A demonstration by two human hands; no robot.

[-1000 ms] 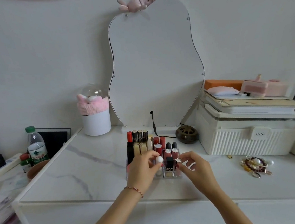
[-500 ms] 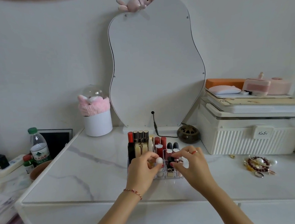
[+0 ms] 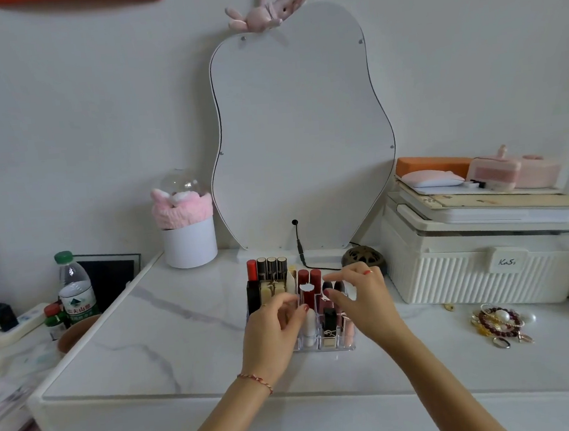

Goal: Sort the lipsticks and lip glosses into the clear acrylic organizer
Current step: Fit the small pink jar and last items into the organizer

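Observation:
The clear acrylic organizer (image 3: 335,345) stands on the marble top below the mirror. Its back row holds a red lipstick (image 3: 251,269), gold-and-black tubes (image 3: 272,267) and two dark red lipsticks (image 3: 310,277). A black-and-gold lipstick (image 3: 330,321) stands in the front row. Beside it, a white lip tube (image 3: 308,328) is upright in a front slot. My left hand (image 3: 271,333) curls against the organizer's left front, thumb and forefinger pinched at the white tube's top. My right hand (image 3: 364,299) hovers over the right compartments, fingers apart, holding nothing.
A wavy mirror (image 3: 298,128) leans on the wall with a cable (image 3: 299,248) behind the organizer. A white ribbed storage box (image 3: 480,267) stands right, bracelets (image 3: 499,323) lie before it. A white pot (image 3: 189,242) stands back left, and a water bottle (image 3: 75,292) is off the left edge.
The white tube has gone down into its front slot under my left hand. My right hand has lifted and moved back over the organizer's right side.

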